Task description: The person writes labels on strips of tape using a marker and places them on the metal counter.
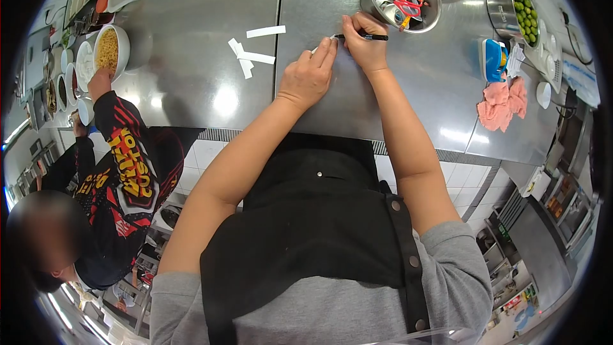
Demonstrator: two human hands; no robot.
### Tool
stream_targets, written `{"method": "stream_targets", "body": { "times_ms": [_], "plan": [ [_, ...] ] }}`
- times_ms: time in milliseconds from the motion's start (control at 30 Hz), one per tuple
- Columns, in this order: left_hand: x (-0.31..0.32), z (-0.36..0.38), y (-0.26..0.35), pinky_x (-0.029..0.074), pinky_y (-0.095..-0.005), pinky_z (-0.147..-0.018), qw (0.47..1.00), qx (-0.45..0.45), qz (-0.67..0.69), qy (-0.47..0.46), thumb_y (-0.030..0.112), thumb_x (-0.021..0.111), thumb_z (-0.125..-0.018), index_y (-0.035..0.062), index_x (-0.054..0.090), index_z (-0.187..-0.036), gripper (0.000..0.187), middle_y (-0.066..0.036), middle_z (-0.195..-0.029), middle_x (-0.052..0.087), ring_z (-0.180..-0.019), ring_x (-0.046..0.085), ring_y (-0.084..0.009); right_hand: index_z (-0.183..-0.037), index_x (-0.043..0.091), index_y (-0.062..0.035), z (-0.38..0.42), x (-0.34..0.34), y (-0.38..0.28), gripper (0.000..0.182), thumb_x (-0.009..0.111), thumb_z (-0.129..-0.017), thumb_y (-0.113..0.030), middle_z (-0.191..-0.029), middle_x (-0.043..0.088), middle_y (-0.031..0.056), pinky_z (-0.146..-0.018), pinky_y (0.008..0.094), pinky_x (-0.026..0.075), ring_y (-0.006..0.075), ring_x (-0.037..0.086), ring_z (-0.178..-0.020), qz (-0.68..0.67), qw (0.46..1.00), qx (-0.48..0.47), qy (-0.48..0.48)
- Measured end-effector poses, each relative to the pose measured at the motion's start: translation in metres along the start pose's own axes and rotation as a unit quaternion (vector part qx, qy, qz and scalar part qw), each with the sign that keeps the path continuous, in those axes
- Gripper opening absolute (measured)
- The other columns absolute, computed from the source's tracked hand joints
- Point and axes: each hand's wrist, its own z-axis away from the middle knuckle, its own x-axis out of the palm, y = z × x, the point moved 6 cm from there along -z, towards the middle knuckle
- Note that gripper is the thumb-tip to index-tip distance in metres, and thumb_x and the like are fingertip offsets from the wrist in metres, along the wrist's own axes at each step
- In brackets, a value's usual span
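My right hand (366, 43) is closed around a black marker (375, 37), its tip pointing left toward the fingertips of my left hand (308, 75). The left hand rests on the steel counter with fingers stretched out. A sliver of white shows at those fingertips, perhaps a paper strip, mostly hidden under them. To the left lie several white paper strips (265, 31), some crossing one another.
A steel container (434, 18) of pens and red scissors stands by my right hand. Farther right are a blue tape dispenser (493, 61), pink cloth (501, 105) and a pot of limes (525, 19). At left, a co-worker's hand (101, 83) touches a bowl (121, 41) of yellow bits.
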Motion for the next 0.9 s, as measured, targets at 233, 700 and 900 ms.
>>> {"method": "stream_targets", "body": {
  "times_ms": [233, 700, 900],
  "plan": [
    [-0.002, -0.001, 0.001, 0.06, -0.0306, -0.067, 1.0, -0.001, 0.001, -0.002, 0.012, 0.064, -0.084, 0.0101, 0.062, -0.138, 0.055, -0.001, -0.134, 0.062, -0.08, 0.065, -0.0171, -0.066, 0.044, 0.001, 0.001, 0.0, 0.002, 0.036, 0.071, -0.09, -0.001, -0.06, 0.041, 0.0037, -0.053, 0.0309, 0.032, 0.0117, 0.035, -0.057, -0.006, 1.0, 0.008, -0.01],
    [-0.002, 0.003, -0.003, 0.06, -0.0315, -0.066, 1.0, -0.011, -0.007, 0.02, 0.013, 0.065, -0.083, 0.0093, 0.063, -0.137, 0.053, -0.001, -0.134, 0.064, -0.079, 0.066, -0.017, -0.068, 0.052, -0.0017, 0.006, -0.005, -0.002, 0.034, 0.07, -0.097, -0.006, -0.062, 0.051, 0.0009, -0.051, 0.0262, 0.039, 0.007, 0.048, -0.054, -0.005, 1.0, 0.02, 0.0],
    [0.001, 0.013, -0.006, 0.061, -0.0316, -0.068, 0.999, -0.006, 0.018, 0.046, 0.014, 0.062, -0.086, 0.0048, 0.064, -0.128, 0.043, -0.008, -0.132, 0.064, -0.087, 0.068, -0.0189, -0.088, 0.061, -0.0009, 0.005, 0.01, -0.037, 0.016, 0.076, -0.092, -0.006, -0.091, 0.062, 0.0105, -0.071, 0.0328, 0.05, 0.022, 0.06, -0.079, 0.112, 0.986, -0.126, -0.012]
  ]
}}
